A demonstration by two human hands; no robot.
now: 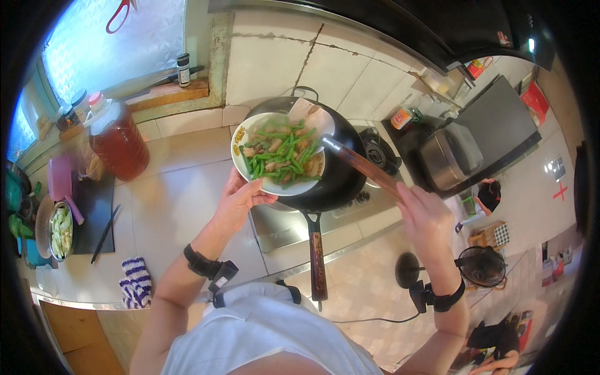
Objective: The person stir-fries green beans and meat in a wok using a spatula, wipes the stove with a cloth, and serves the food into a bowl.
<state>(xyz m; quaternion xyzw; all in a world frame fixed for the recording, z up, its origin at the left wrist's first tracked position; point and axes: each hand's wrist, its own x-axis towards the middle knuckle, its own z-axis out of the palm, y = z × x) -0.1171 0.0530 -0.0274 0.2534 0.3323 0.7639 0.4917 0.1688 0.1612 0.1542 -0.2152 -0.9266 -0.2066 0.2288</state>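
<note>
My left hand [244,193] grips the near left rim of a white plate [240,165] with yellow patterns on its edge. Heaped on it are cut green beans [288,151] with pieces that look like meat. The plate is held above the left part of a black wok [344,173] on the stove. In my right hand [425,216] is the wooden handle of a wok spatula [363,166]. Its broad metal blade lies at the plate's upper right edge, against the food. The wok's wooden handle [318,262] points toward me, and its inside is partly hidden by the plate.
A second burner [378,151] is right of the wok. On the left stand a jug of reddish liquid [119,145], a bowl of sliced vegetables [61,229], black chopsticks [106,233] and a striped cloth [136,282]. A fan [482,266] and other people are at the right.
</note>
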